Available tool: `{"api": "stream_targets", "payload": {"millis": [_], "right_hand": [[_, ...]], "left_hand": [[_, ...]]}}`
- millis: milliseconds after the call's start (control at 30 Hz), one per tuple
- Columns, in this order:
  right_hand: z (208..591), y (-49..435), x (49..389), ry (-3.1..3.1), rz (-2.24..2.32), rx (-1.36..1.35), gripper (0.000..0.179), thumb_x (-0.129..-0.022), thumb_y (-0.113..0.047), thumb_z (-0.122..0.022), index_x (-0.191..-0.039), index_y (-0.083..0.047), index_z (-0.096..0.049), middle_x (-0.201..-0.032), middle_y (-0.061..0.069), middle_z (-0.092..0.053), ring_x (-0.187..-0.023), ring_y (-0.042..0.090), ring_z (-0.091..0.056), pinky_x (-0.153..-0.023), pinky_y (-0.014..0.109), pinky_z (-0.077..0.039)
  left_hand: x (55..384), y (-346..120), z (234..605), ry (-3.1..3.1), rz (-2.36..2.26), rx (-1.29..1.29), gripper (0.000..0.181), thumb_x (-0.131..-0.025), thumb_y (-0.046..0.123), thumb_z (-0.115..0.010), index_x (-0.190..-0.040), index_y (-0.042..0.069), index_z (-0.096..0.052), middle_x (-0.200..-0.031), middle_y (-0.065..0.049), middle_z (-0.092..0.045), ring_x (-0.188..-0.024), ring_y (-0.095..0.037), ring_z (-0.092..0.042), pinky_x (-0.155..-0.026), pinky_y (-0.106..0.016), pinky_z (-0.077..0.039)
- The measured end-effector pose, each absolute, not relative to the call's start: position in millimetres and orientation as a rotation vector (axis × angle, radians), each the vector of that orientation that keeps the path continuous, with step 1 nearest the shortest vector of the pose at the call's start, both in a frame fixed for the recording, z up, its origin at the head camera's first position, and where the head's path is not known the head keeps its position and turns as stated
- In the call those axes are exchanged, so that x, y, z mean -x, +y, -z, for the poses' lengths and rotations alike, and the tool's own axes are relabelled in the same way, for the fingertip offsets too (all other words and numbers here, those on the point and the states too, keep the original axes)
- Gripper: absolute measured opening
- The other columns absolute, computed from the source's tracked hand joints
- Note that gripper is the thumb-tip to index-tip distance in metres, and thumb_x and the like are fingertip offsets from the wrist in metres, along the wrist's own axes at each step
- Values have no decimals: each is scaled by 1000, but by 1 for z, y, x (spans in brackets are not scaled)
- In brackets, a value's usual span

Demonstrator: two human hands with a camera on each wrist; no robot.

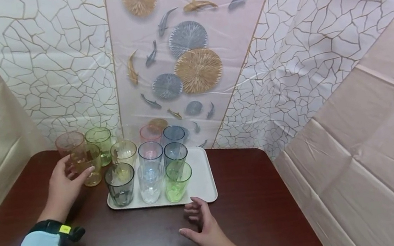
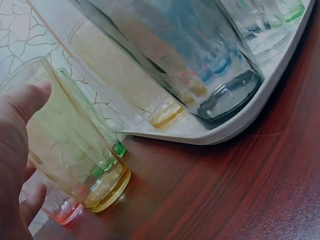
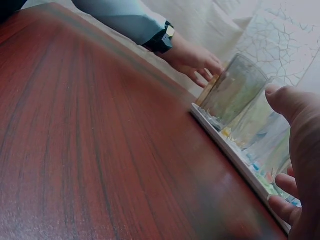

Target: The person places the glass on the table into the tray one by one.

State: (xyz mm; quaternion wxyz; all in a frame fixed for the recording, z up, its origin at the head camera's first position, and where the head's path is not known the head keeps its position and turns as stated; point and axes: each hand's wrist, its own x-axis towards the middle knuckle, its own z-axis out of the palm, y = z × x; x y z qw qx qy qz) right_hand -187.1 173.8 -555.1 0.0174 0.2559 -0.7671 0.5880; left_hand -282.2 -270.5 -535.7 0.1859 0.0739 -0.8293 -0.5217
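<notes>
My left hand holds an amber drinking glass, thumb on the near side and fingers round the left. This glass stands upright on the table, left of the white tray. A pink glass and a green glass stand just behind it. On the tray are several tumblers, among them a dark grey glass, a clear glass and a lime green glass. My right hand holds nothing, its fingers loosely bent just off the tray's front edge.
Farther back on the tray stand a pale yellow glass and a blue glass, close to the others. A patterned cloth hangs behind the dark wooden table. A plain beige cloth hangs on the right.
</notes>
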Motion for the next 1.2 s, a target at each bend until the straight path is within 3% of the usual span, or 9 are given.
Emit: {"api": "stream_targets", "payload": {"millis": [300, 433, 533, 567, 700, 767, 933, 1067, 1200], "right_hand": [[557, 173, 189, -2394, -1877, -797, 90, -85, -11, -86, -154, -5, -28, -140, 33, -51, -125, 50, -54, -102, 60, -50], [554, 172, 189, -2379, -1896, -822, 92, -83, -8, -86, -155, -6, -28, -141, 27, -52, -126, 49, -53, -103, 60, -49], [551, 170, 190, -2337, -1872, -915, 94, -82, -5, -86, -155, -4, -27, -143, 27, -51, -126, 49, -53, -103, 60, -49], [550, 169, 191, -2321, -1859, -952, 94, -82, -4, -86, -155, -3, -27, -144, 28, -50, -127, 50, -53, -102, 60, -49], [543, 163, 191, -2283, -1801, -1061, 95, -81, -4, -87, -154, 3, -26, -145, 31, -48, -127, 49, -53, -102, 59, -50], [538, 159, 191, -2287, -1788, -1077, 95, -81, -6, -88, -154, 2, -27, -145, 30, -48, -127, 48, -53, -103, 57, -50], [527, 148, 193, -2316, -1788, -1123, 96, -81, -7, -88, -156, -9, -29, -147, 28, -47, -131, 41, -53, -108, 51, -48], [520, 138, 198, -2263, -1771, -1226, 100, -78, -2, -89, -157, -2, -27, -148, 28, -46, -134, 38, -52, -110, 50, -47], [506, 130, 195, -2236, -1765, -1299, 106, -73, 5, -90, -157, 5, -25, -151, 24, -46, -136, 34, -50, -111, 47, -46]], "left_hand": [[259, -277, 524, -2380, 1465, -267, 103, -87, 59, -75, -163, 7, -30, -152, -27, -47, -130, -46, -53, -95, -56, -53], [231, -281, 510, -2394, 1432, -216, 91, -87, 51, -79, -158, 7, -40, -142, -22, -55, -119, -29, -64, -84, -25, -60], [207, -285, 500, -2381, 1430, -112, 77, -87, 38, -83, -149, 8, -50, -130, 1, -64, -103, -1, -67, -73, -5, -52], [199, -286, 497, -2366, 1449, -55, 72, -87, 31, -85, -147, 6, -52, -127, 9, -65, -99, 6, -65, -74, -6, -53], [171, -277, 489, -2333, 1502, 171, 71, -80, 8, -89, -143, 2, -56, -124, 29, -62, -97, 11, -65, -77, -9, -55], [161, -265, 487, -2322, 1507, 300, 75, -75, 1, -90, -143, 0, -57, -130, 27, -62, -102, 7, -66, -80, -11, -56], [152, -220, 487, -2309, 1530, 522, 82, -67, 6, -94, -141, 3, -60, -140, 12, -63, -111, 1, -65, -87, -17, -57], [154, -182, 489, -2282, 1603, 646, 81, -68, 15, -95, -140, 3, -61, -137, -10, -66, -114, -4, -65, -88, -25, -59], [157, -149, 494, -2255, 1707, 751, 79, -70, 22, -95, -139, 3, -60, -135, -18, -62, -113, -20, -67, -87, -33, -61]]}}
